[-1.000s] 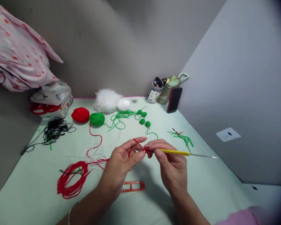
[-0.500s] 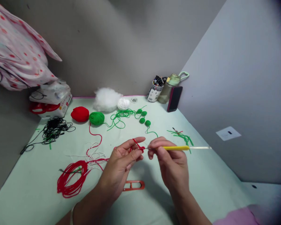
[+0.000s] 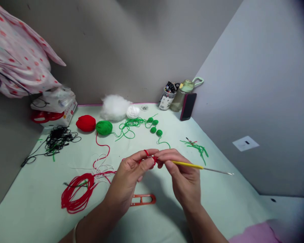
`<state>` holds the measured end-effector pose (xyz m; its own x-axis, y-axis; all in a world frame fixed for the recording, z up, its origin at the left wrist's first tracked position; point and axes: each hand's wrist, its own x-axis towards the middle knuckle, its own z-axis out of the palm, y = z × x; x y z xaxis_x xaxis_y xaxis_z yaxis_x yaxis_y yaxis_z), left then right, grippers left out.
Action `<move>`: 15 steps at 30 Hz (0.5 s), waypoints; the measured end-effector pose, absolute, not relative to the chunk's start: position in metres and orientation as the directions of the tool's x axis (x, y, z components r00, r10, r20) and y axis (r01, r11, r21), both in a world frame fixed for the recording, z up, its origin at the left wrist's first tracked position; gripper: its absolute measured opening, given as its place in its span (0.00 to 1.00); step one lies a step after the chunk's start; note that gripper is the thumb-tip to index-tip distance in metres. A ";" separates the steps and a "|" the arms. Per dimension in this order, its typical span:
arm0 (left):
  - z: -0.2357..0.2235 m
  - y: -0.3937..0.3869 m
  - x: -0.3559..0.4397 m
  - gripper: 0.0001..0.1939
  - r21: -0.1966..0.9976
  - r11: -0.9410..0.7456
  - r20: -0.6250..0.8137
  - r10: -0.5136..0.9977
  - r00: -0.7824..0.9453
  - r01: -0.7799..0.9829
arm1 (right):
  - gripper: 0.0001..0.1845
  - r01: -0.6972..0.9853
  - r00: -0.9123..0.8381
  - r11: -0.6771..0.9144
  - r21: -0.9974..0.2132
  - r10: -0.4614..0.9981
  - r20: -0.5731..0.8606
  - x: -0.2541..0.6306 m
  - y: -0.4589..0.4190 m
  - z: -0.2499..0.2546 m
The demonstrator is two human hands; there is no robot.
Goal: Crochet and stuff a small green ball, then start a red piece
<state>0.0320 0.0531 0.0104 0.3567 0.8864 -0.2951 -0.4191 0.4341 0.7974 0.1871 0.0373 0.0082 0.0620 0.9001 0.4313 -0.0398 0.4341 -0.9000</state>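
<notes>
A small red crochet piece (image 3: 155,160) is pinched between the thumb and fingers of my left hand (image 3: 131,172), with red yarn looped over the raised index finger. My right hand (image 3: 184,179) grips a yellow-handled crochet hook (image 3: 188,164); its working tip meets the red stitches, partly covered by fingers. The hook's other metal end points right and slightly down. Both hands' fingertips nearly touch around the piece. Below my left hand lies an orange thread snipper (image 3: 143,199), one end hidden behind the wrist.
Red (image 3: 86,123) and green yarn balls (image 3: 104,128) sit behind, near white stuffing (image 3: 115,108) and small green crocheted balls (image 3: 153,129). Left are a red yarn coil (image 3: 77,194) and black yarn (image 3: 58,140). Green scraps (image 3: 199,148), a phone (image 3: 188,107) and a bottle (image 3: 179,98) stand right.
My right hand drew the hook back to the right, nearly level, then brought it in against the red piece again, tilting its free end down. My left hand keeps its pinch.
</notes>
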 end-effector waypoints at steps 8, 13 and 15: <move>0.015 0.055 0.035 0.21 0.772 0.431 -0.304 0.896 0.325 -0.468 | 0.11 -0.071 0.063 0.429 -0.900 0.903 0.425 0.188 0.038 0.004; 0.018 0.052 0.033 0.23 0.761 0.421 -0.271 0.897 0.348 -0.493 | 0.11 -0.128 0.062 0.412 -0.902 0.911 0.407 0.189 0.039 0.002; 0.017 0.051 0.032 0.21 0.775 0.423 -0.282 0.896 0.342 -0.469 | 0.11 -0.096 0.063 0.431 -0.897 0.902 0.427 0.189 0.038 0.004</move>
